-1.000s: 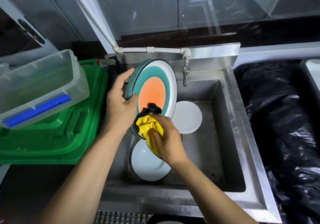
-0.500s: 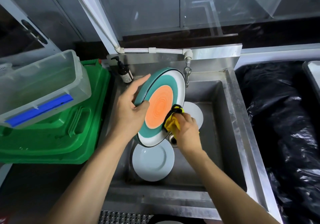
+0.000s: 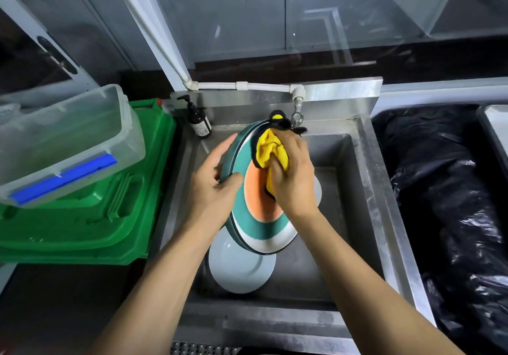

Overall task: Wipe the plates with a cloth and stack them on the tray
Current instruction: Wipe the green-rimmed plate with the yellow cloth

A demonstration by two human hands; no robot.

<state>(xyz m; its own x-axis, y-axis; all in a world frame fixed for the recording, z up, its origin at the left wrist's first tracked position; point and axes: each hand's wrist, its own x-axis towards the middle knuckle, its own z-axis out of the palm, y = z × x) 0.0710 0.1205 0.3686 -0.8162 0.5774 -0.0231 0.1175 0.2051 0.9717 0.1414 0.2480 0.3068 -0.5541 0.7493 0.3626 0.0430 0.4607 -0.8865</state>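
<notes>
Wiping striped plate (image 3: 261, 225) over sink (image 3: 368, 189): left hand (image 3: 213, 187) clasps rim, tilting face toward cloth (image 3: 270, 148); right hand (image 3: 292, 176), clenched around cloth, presses upper face. White plate (image 3: 239, 269) waits below.

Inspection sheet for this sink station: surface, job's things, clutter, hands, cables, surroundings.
Surface: steel sink; pale plate lies in its basin.
Job's things: striped plate held tilted over the sink; yellow cloth against its upper face; green tray left, no plates seen on it.
Clutter: clear box on the tray; soap bottle at the sink's back corner.
Hands: left hand grips the plate's rim; right hand grips the cloth.
Cables: nothing seen.
Surroundings: tap and pipe behind; black bag right.
</notes>
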